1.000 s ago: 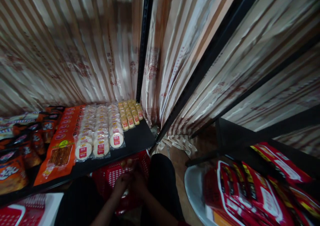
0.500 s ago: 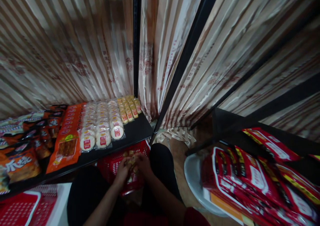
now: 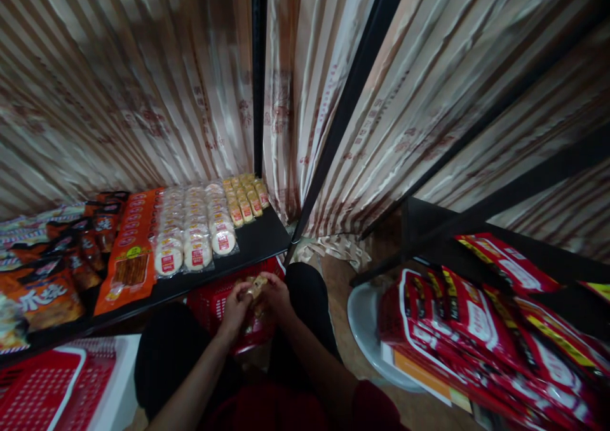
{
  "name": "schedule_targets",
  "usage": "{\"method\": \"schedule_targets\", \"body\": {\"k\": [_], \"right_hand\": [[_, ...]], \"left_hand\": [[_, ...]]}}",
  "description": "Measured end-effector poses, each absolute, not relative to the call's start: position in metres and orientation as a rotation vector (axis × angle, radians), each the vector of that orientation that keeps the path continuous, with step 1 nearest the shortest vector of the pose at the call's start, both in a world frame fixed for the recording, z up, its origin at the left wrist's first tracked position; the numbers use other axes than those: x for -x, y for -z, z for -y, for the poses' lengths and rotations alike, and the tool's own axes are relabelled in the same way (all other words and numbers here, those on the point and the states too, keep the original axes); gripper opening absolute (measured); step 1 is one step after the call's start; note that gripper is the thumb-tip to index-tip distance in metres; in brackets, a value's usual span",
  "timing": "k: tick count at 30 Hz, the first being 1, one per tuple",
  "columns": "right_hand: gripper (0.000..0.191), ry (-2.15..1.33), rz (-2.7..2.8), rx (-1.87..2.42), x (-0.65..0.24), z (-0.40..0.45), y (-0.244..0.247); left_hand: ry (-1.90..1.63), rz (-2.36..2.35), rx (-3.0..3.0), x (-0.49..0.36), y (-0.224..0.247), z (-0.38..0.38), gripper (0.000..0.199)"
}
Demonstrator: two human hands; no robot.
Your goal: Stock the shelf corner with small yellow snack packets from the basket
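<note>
Between my knees is a red basket (image 3: 203, 304) with small wrapped yellowish snacks low in it. Above it, my left hand (image 3: 237, 307) and my right hand (image 3: 279, 296) hold a small yellowish wrapped snack (image 3: 258, 283) together, fingers closed round its two sides. On the black shelf (image 3: 267, 237) beyond my hands, similar small yellow packs (image 3: 246, 210) lie in rows at the right end. Round white packaged cakes (image 3: 197, 253) with red labels are lined up beside them.
Orange snack bags (image 3: 126, 272) fill the shelf's left part. Another red basket (image 3: 42, 386) is at the lower left. At the right, red packets (image 3: 476, 329) are heaped by a pale round stool (image 3: 362, 316). Black posts (image 3: 347, 94) stand before a striped curtain (image 3: 143, 88).
My hands have lifted slightly, and the snack between them shows more clearly. The view has shifted a little.
</note>
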State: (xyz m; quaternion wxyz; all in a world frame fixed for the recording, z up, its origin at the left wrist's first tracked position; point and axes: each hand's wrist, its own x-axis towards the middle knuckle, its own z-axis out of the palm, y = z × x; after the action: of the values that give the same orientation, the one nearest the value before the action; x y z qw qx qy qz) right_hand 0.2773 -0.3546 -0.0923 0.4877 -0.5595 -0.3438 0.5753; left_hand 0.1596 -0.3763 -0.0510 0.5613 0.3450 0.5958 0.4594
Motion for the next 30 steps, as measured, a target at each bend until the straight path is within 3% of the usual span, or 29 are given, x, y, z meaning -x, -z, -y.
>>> {"method": "schedule_targets", "body": {"k": [11,19,30], "right_hand": [[0.022,-1.282,0.992,1.298,-0.283,0.357,0.075],[0.025,-1.373,1.137,1.211,-0.295,0.357,0.055],[0.047,-1.598,1.220,1.112,-0.303,0.353,0.054]], "left_hand": [[-1.129,-1.391,-0.842,-0.152,0.048,0.366,0.019],[-1.164,-1.227,-0.662,-0.149,0.023,0.367,0.026],[-1.168,-1.085,-0.509,-0.142,0.008,0.363,0.028]]}}
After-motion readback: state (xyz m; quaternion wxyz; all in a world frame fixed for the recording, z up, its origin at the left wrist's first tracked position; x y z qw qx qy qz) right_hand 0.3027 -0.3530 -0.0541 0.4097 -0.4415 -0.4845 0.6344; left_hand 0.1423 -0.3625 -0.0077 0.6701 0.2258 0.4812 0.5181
